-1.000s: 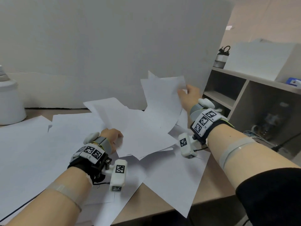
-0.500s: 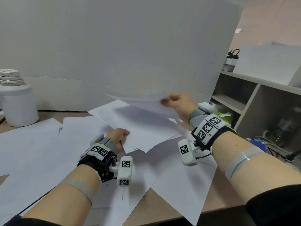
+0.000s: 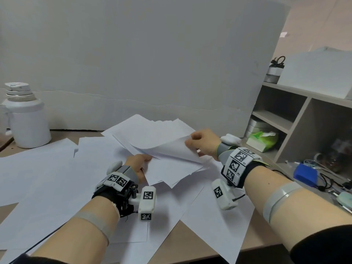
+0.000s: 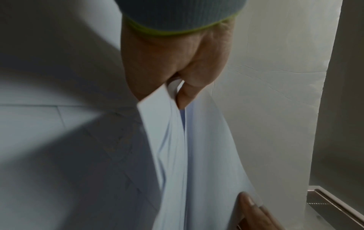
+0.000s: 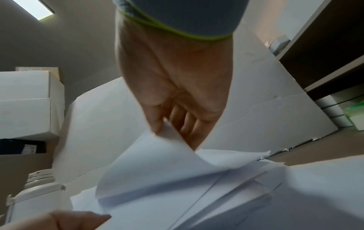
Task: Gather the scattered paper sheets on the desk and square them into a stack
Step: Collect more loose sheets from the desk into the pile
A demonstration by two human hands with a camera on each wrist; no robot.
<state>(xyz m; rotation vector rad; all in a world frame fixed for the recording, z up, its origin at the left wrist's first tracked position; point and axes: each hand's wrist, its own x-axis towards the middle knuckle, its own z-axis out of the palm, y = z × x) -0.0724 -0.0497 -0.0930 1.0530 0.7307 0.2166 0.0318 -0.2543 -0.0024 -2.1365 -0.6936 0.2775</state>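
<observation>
White paper sheets lie scattered over the desk (image 3: 192,233). A loose, fanned bundle of sheets (image 3: 171,168) sits in the middle. My left hand (image 3: 140,163) pinches the bundle's near left edge between thumb and fingers (image 4: 185,93). My right hand (image 3: 202,142) pinches the corner of one curled sheet (image 3: 177,148) and holds it over the bundle; the pinch shows in the right wrist view (image 5: 169,130). More sheets (image 3: 47,178) are spread flat to the left, and one large sheet (image 3: 215,225) hangs over the front edge.
A white jug (image 3: 24,117) stands at the back left. A white board (image 3: 144,63) closes off the back. To the right is a shelf unit (image 3: 289,119) with a green pack (image 3: 262,140); a blue object (image 3: 305,174) and cables lie beside it.
My right hand has brought the lifted sheet down and toward me, from upright near the board to low over the bundle. My left hand kept its hold on the bundle's edge.
</observation>
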